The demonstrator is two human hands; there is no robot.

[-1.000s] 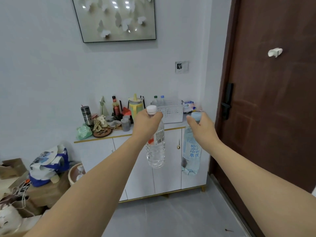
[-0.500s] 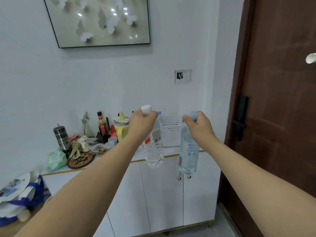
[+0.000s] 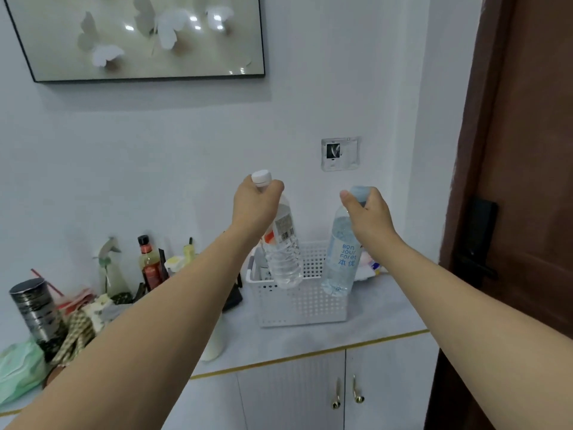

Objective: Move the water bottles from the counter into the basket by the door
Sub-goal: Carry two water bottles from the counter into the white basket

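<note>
Both bottles brought closer, now suspended above white perforated basket (image 3: 302,301). White-capped bottle (image 3: 283,249) grasped by left hand (image 3: 255,206); blue-capped bottle (image 3: 341,259) by right hand (image 3: 369,214). Lowering judged next.

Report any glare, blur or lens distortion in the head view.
Head view: ceiling-light glare spots the framed picture; wide-angle bending tilts the door; even, soft lighting; the left hand and right hand are reasonably sharp, bottle labels slightly soft.

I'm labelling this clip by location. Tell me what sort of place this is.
Most likely a home entryway. A brown door with a black lock handle stands right beside a low white cabinet whose top is crowded with household bits, and a framed butterfly picture hangs on the wall above.
</note>
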